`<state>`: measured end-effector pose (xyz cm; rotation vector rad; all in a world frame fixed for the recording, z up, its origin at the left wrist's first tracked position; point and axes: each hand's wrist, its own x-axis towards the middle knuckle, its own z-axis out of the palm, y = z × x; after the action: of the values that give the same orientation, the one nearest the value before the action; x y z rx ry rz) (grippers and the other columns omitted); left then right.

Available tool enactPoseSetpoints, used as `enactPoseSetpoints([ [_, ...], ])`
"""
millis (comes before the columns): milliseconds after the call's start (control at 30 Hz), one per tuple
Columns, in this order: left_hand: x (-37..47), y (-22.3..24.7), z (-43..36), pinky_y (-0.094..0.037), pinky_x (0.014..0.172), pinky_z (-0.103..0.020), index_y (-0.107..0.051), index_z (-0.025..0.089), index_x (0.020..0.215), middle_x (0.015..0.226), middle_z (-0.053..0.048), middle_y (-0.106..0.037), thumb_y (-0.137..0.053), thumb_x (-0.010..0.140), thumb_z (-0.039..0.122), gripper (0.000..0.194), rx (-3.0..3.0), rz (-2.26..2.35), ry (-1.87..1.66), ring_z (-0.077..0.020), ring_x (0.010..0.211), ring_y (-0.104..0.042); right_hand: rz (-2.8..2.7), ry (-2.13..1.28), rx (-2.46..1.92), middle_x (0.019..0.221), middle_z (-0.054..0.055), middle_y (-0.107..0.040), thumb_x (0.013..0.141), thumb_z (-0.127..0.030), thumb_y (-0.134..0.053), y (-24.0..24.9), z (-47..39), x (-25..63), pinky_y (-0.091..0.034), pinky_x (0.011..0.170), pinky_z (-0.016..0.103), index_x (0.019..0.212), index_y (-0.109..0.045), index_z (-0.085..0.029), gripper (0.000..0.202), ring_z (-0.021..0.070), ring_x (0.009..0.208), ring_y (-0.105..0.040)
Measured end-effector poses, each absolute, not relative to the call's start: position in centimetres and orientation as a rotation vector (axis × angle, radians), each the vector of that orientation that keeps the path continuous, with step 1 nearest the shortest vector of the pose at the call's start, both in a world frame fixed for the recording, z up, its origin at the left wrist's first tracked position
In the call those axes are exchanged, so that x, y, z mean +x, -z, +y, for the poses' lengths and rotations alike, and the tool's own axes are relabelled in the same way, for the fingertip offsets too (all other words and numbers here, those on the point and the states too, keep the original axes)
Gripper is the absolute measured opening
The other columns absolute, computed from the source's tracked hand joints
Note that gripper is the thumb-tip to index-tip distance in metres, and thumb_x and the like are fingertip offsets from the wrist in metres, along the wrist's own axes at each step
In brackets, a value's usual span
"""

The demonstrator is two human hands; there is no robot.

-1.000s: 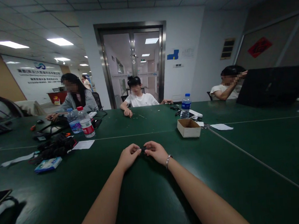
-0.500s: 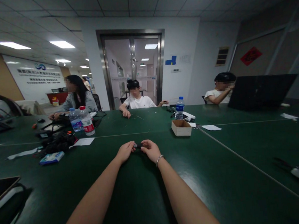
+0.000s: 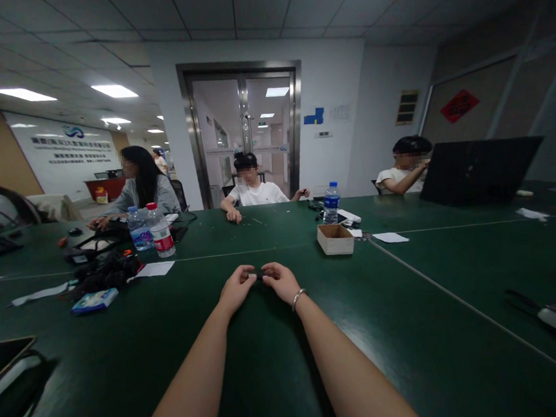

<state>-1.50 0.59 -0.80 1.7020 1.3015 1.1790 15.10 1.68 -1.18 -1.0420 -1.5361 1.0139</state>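
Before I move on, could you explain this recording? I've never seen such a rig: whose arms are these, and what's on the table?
There is no robot: the arms belong to a person whose head-worn camera gives the only view, looking forward and down. The right hand, with a silver bracelet at the wrist, pinches a small dark object, too tiny to identify; the left hand is at its other end, its grip unclear. On the green table stand an open cardboard box, one red-capped bottle and two blue-capped bottles; a blue-and-white packet lies to the left. Other people sit beyond.
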Motion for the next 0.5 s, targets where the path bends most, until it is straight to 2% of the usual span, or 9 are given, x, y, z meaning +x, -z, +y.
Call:
enactPoseSetpoints([
  [100,-1.37,0.45,0.14,-0.045,0.073,-0.028,-0.058,0.019,0.102,0.093,-0.006,-0.061,-0.059,0.072,0.038,0.035,1.739,1.286,-1.244,-0.0174,0.081,-0.058,-1.506,-1.012,-1.034,0.079,0.001,-0.059,0.070,-0.007,-0.059,0.96,1.75,15.20,-0.051,0.061,0.024,0.094,-0.059,-0.016,0.026,0.0120,0.065,-0.059],
  [200,-1.21,0.16,-0.20,-0.045,0.071,-0.029,-0.060,0.018,0.094,0.086,-0.005,-0.062,-0.055,0.075,0.045,0.034,1.728,1.329,-1.207,-0.0176,0.077,-0.058,-1.495,-1.035,-1.024,0.079,0.001,-0.060,0.070,-0.006,-0.058,0.79,1.79,15.24,-0.051,0.061,0.024,0.095,-0.059,-0.016,0.027,0.0118,0.065,-0.059],
  [267,-1.10,0.06,-0.35,-0.046,0.070,-0.028,-0.059,0.019,0.095,0.083,-0.004,-0.063,-0.052,0.076,0.049,0.036,1.713,1.355,-1.178,-0.0173,0.076,-0.059,-1.492,-1.025,-1.026,0.081,0.002,-0.059,0.071,-0.005,-0.058,0.81,1.83,15.21,-0.051,0.060,0.023,0.096,-0.060,-0.016,0.027,0.0113,0.064,-0.059],
  [400,-0.99,0.06,-0.45,-0.045,0.072,-0.027,-0.058,0.021,0.101,0.092,-0.004,-0.062,-0.057,0.075,0.042,0.033,1.767,1.362,-1.199,-0.0159,0.079,-0.059,-1.501,-1.004,-1.034,0.082,0.001,-0.060,0.070,-0.005,-0.057,1.00,1.94,15.08,-0.050,0.059,0.023,0.096,-0.060,-0.016,0.028,0.0107,0.062,-0.058],
  [500,-0.97,0.07,-0.44,-0.046,0.073,-0.028,-0.058,0.019,0.094,0.085,-0.004,-0.062,-0.052,0.078,0.042,0.029,1.762,1.334,-1.173,-0.0163,0.078,-0.059,-1.526,-1.007,-1.034,0.081,0.002,-0.061,0.070,-0.004,-0.057,1.01,1.95,15.05,-0.050,0.061,0.024,0.096,-0.061,-0.015,0.028,0.0112,0.063,-0.059],
])
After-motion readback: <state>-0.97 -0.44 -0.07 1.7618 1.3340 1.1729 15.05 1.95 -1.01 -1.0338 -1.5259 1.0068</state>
